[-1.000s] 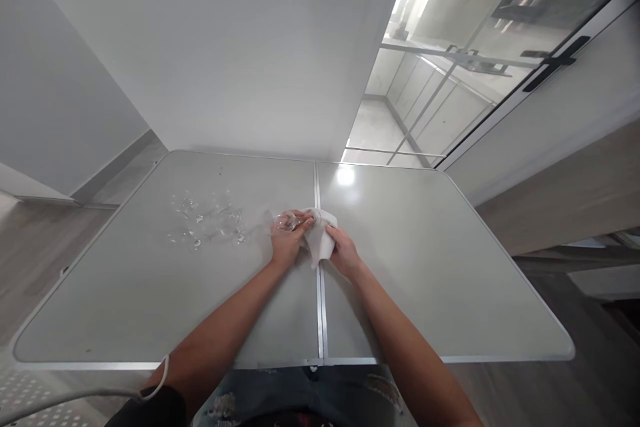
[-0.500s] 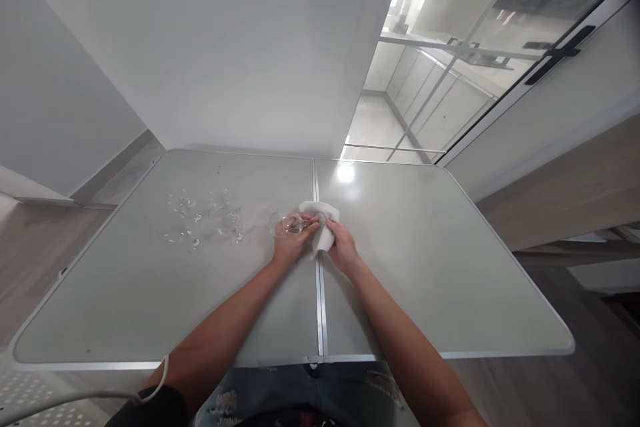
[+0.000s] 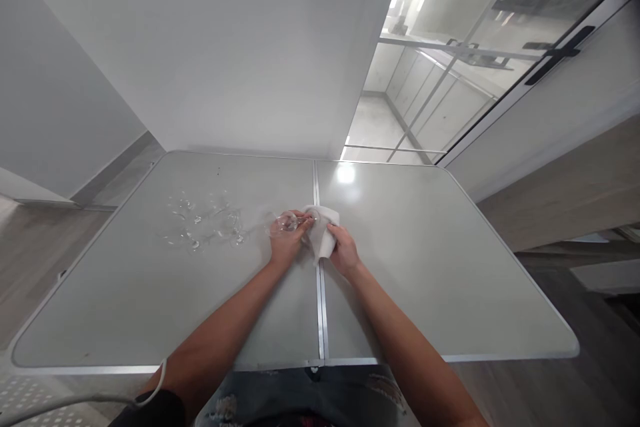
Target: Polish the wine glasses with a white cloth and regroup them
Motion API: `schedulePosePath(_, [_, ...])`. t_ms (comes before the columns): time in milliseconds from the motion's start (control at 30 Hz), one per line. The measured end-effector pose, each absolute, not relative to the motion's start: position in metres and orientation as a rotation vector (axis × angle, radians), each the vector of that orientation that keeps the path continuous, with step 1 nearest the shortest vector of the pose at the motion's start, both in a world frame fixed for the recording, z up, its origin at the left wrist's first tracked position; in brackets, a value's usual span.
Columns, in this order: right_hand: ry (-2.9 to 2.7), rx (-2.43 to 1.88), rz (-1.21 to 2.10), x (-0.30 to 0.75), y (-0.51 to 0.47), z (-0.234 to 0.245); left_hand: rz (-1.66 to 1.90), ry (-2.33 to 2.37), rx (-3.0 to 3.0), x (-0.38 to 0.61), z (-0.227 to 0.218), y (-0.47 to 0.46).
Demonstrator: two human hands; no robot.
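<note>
A clear stemmed glass lies sideways in my left hand, its bowl to the left and its round foot to the right. My left fingers are closed around it near the stem. A white cloth hangs from my right hand, pinched between thumb and fingers. The cloth sits right behind and beside the glass's foot; whether they touch I cannot tell. Several more clear glasses stand on the left half of the table, their outlines faint against the pale top.
The pale folding table has a metal seam down its middle and a metal rim. A white wall rises behind it, with a glass-paned door at the back right. A white cable runs by my left arm.
The glass has shifted slightly left, and its foot now shows more clearly in front of the cloth. My right hand has drawn the cloth a little down and off the foot.
</note>
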State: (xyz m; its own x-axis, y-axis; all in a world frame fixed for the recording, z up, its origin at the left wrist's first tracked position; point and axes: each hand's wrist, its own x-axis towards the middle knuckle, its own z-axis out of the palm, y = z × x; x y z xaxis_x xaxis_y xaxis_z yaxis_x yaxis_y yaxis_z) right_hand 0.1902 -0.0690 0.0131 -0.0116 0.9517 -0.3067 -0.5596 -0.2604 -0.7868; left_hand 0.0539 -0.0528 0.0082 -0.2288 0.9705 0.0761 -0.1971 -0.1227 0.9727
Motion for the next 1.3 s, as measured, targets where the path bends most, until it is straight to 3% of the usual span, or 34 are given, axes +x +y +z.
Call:
schedulePosePath(267, [-0.688, -1.095, 1.603, 0.196, -0.065, 0.005, 1.59, 1.169, 1.026, 0.052, 0.006, -0.051])
schedulePosePath(400, [-0.82, -1.233, 1.339, 0.21, -0.062, 0.004, 1.587, 1.2, 1.034, 0.049, 0.003, -0.048])
schedulePosePath(667, [-1.291, -1.069, 1.02, 0.221, -0.064, 0.031, 1.456, 1.279, 1.08, 0.05, -0.002, -0.046])
schedulePosePath(900, [-1.861, -1.34, 0.566, 0.207, -0.068, 0.019, 1.362, 1.249, 1.331, 0.049, -0.007, -0.049])
schedulePosePath(1300, [-1.83, -1.617, 0.265, 0.215, -0.058, -0.004, 1.39, 1.11, 1.723, 0.05, -0.008, -0.049])
